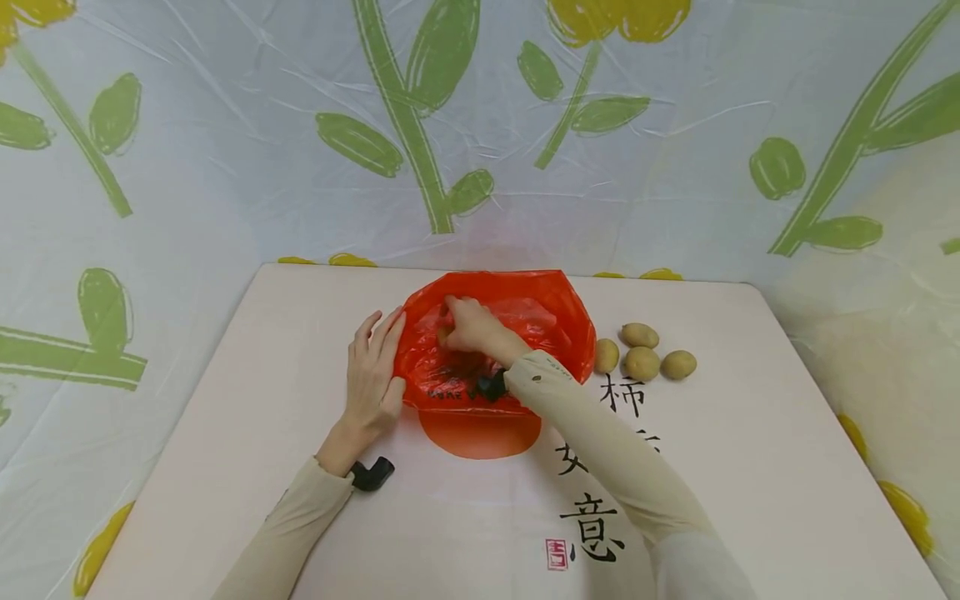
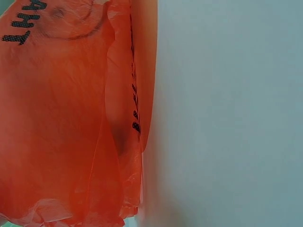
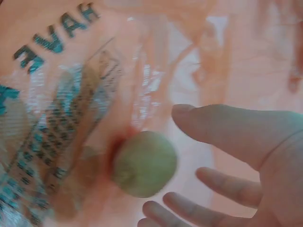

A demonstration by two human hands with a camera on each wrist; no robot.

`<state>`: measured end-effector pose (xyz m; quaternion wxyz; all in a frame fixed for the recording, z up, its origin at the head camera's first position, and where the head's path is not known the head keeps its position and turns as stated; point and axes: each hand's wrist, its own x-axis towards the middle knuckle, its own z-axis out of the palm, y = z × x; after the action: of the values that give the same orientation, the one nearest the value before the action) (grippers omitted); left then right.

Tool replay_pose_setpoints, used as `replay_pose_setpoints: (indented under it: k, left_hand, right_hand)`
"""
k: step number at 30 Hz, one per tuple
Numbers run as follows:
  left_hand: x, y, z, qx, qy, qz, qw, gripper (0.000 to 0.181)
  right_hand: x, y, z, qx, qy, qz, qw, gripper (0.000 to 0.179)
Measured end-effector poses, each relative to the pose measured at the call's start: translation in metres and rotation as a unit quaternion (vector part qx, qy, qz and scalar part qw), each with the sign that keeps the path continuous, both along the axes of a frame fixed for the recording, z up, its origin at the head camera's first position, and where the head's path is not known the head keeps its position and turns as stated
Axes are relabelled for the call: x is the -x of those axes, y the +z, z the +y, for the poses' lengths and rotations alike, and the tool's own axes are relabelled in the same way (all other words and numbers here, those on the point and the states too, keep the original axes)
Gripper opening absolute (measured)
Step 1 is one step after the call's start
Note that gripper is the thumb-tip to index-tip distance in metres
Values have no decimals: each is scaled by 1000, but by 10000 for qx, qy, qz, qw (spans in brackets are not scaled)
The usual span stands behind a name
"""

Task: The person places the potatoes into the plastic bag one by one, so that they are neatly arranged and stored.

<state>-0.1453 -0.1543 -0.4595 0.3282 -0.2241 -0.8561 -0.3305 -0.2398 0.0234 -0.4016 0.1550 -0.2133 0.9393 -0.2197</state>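
Note:
A red plastic bag (image 1: 487,400) lies with its mouth spread wide. My right hand (image 1: 480,329) reaches inside it. In the right wrist view the thumb and fingers of that hand (image 3: 284,165) are spread apart. A potato (image 3: 146,164) sits just beyond the fingertips, with a gap to the thumb. My left hand (image 1: 371,375) rests along the bag's left edge, fingers extended and fingertips at the rim. The left wrist view shows the outside of the bag (image 2: 57,118), while nearly all of that hand is out of frame.
Several potatoes (image 1: 642,363) lie on the white table (image 1: 750,467) close to the bag's right side. Dark lettering and a red-orange circle (image 1: 480,437) are printed on the table's surface. A flower-patterned sheet (image 1: 262,167) hangs behind. Each wrist wears a black camera mount (image 1: 372,473).

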Motion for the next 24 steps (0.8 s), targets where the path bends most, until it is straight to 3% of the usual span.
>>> replay_pose_setpoints:
  k: [9,17,24]
  left_hand:
    - [-1,1,0,-5,-29,-108,9999,77]
    - [0,0,0,-35,-20,-79,10000,76]
    - [0,0,0,-30,-19,-129,9999,76]
  right_hand:
    - [-12,29,10,295,74,-32,9995,55]
    - [-30,48,30,883,-106,92,9960,43]
    - [-45,62,48,1594,-135,501,9858,39]
